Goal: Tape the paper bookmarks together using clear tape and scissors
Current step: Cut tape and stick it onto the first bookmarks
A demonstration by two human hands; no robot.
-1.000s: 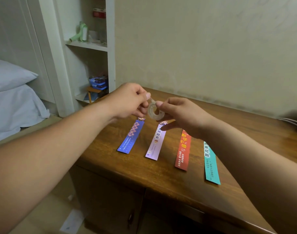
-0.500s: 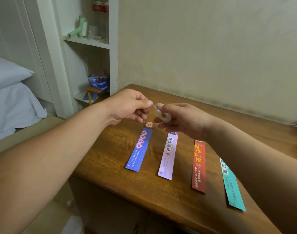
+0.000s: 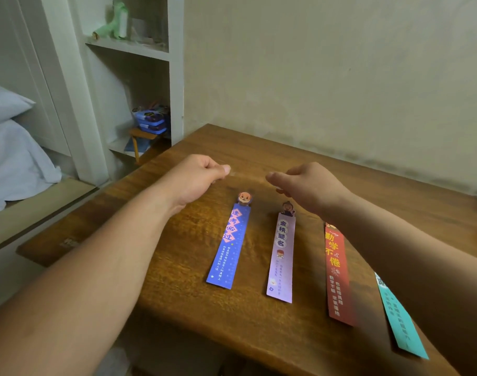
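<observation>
Four paper bookmarks lie face up in a row on the tabletop (image 3: 183, 302), each well apart from the next: a blue bookmark (image 3: 229, 245) closest to the left edge, then a lilac bookmark (image 3: 282, 256), a red bookmark (image 3: 336, 272) and a teal bookmark (image 3: 400, 318), whose near end reaches almost to the front edge. None touches or overlaps another, and no tape shows on any of them, so by my reading no joining has been done yet.

Both hands hover above the far ends of the blue and lilac strips, apart from each other and not touching the paper. The left hand (image 3: 196, 176) is clenched, thumb pressed to forefinger in a pinch; a faint glint just past the thumb tip looks like the free end of the clear tape (image 3: 234, 173). The right hand (image 3: 310, 185) shows its back, fingers curled under. A pale sliver below them is probably the tape roll (image 3: 279, 190), though most of it is hidden.

This looks like the very first step, drawing out a length of tape. What remains is nearly everything: cutting the piece, bringing bookmarks edge to edge, pressing the tape across them and repeating. No scissors are in view anywhere on the tabletop.
</observation>
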